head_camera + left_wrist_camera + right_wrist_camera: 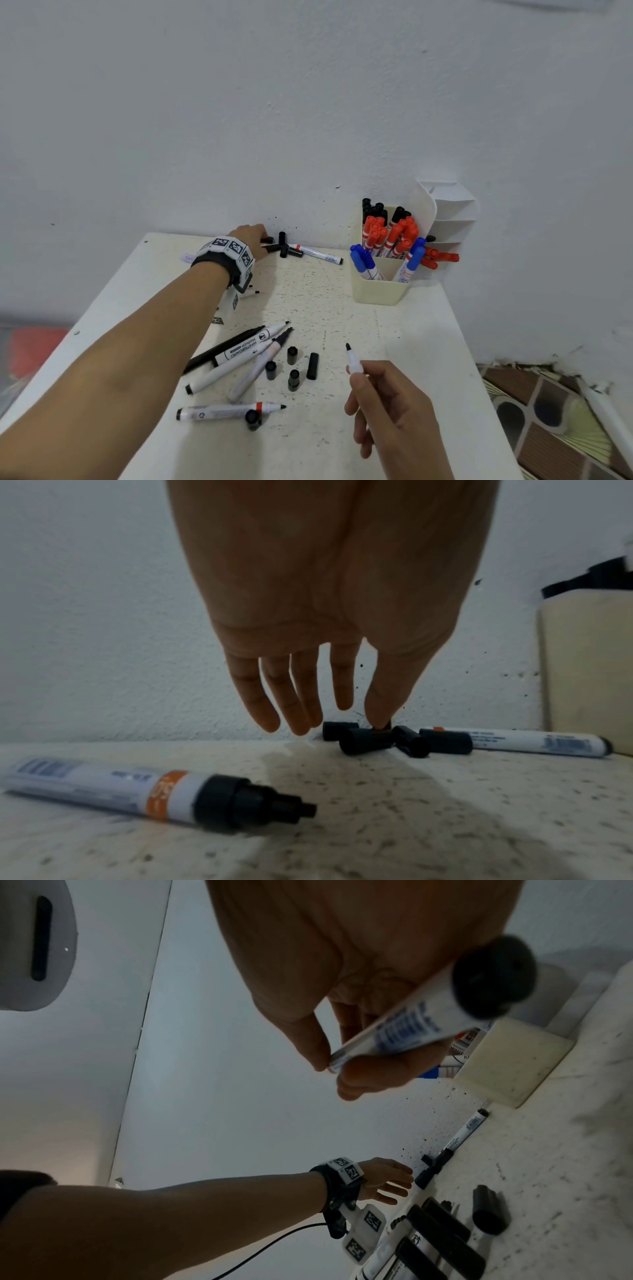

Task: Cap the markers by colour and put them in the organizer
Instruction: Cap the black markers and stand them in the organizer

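Observation:
My left hand point(262, 240) reaches to the table's far edge by the wall. Its fingers are straight, and the thumb tip touches one of several loose black caps point(363, 741) clustered there point(282, 248). A capped marker point(318, 254) lies just right of them. An uncapped black marker point(103, 791) lies under my left wrist. My right hand point(356, 371) pinches another uncapped black marker point(352, 359) above the table's near right, tip pointing up and away. In the right wrist view its fingers curl round the barrel point(411, 1026). The cream organizer point(376, 291) stands at the back right, holding black, red and blue capped markers.
Several uncapped markers point(246, 349) lie fanned out in the near middle, with loose black caps point(293, 356) beside them. Another marker point(222, 411) and a cap point(253, 419) lie nearer me. A white tiered holder point(452, 219) stands behind the organizer. The wall closes off the table's back edge.

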A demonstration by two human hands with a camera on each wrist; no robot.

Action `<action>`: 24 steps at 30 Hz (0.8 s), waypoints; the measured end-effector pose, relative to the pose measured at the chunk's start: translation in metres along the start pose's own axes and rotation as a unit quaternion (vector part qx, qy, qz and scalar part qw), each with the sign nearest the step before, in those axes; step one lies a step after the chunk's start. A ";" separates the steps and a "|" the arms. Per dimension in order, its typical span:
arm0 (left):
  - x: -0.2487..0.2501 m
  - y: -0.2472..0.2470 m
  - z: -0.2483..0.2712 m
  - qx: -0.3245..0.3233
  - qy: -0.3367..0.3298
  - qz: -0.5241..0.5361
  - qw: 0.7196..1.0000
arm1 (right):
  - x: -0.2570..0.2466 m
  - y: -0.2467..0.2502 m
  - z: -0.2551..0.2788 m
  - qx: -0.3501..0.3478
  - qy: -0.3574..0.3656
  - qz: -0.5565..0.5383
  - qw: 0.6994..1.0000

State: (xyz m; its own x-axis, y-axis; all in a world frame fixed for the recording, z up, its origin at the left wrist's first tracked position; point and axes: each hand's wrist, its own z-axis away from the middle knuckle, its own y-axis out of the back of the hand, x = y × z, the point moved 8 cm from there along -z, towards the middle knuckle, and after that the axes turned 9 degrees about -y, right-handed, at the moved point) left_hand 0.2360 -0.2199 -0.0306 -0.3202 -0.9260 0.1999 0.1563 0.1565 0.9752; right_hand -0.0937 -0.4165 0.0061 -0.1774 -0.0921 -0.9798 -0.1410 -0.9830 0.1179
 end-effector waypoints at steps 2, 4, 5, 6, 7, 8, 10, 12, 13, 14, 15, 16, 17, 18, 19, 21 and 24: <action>-0.003 -0.006 -0.009 0.004 0.012 0.007 1.000 | 0.003 0.005 0.000 0.004 -0.012 0.001 1.000; -0.005 -0.011 -0.015 0.003 0.010 0.006 1.000 | 0.004 0.008 0.000 0.009 -0.019 -0.005 1.000; -0.006 -0.014 -0.017 0.002 0.006 0.001 1.000 | 0.004 0.009 0.000 0.013 -0.023 -0.008 1.000; -0.006 -0.015 -0.018 0.000 0.002 -0.006 1.000 | 0.003 0.010 0.000 0.016 -0.026 -0.012 0.999; -0.007 -0.016 -0.019 0.000 -0.001 -0.012 1.000 | 0.002 0.010 0.000 0.017 -0.026 -0.015 0.999; -0.008 -0.016 -0.018 0.001 -0.002 -0.018 1.000 | 0.002 0.010 0.000 0.017 -0.026 -0.017 0.999; -0.010 -0.013 -0.017 0.008 0.003 -0.030 1.000 | 0.002 0.009 -0.001 0.019 -0.024 -0.014 0.999; -0.008 -0.011 -0.017 0.018 0.004 -0.037 0.999 | 0.004 0.007 -0.003 0.014 -0.028 -0.009 0.999; -0.007 -0.009 -0.017 0.024 0.001 -0.038 0.999 | 0.005 0.005 -0.004 0.010 -0.030 -0.005 0.999; -0.005 -0.008 -0.017 0.030 -0.001 -0.039 0.999 | 0.006 0.005 -0.005 0.006 -0.033 0.000 0.999; -0.003 -0.008 -0.017 0.031 -0.004 -0.040 0.999 | 0.007 0.004 -0.005 0.002 -0.034 0.002 0.999; -0.002 -0.008 -0.017 0.028 -0.007 -0.043 0.999 | 0.007 0.003 -0.005 0.002 -0.035 0.001 0.999; -0.002 -0.009 -0.016 0.026 -0.009 -0.047 0.999 | 0.007 0.003 -0.005 0.003 -0.034 -0.001 0.999; -0.001 -0.009 -0.016 0.025 -0.010 -0.050 0.998 | 0.006 0.003 -0.005 0.005 -0.032 -0.005 0.999; 0.000 -0.010 -0.015 0.026 -0.009 -0.052 0.998 | 0.005 0.003 -0.004 0.007 -0.029 -0.006 1.000; 0.002 -0.010 -0.014 0.037 -0.010 -0.057 0.998 | 0.005 0.003 -0.003 0.009 -0.025 -0.003 1.000; 0.002 -0.008 -0.013 0.047 -0.003 -0.074 0.996 | 0.004 0.005 -0.002 0.012 -0.026 -0.003 1.000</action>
State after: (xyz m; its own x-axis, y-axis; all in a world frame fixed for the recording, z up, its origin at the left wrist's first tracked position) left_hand 0.2467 -0.2275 -0.0388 -0.3386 -0.9394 0.0537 0.0197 0.0500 0.9986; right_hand -0.0932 -0.4219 0.0020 -0.2276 -0.0762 -0.9708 -0.1650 -0.9795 0.1156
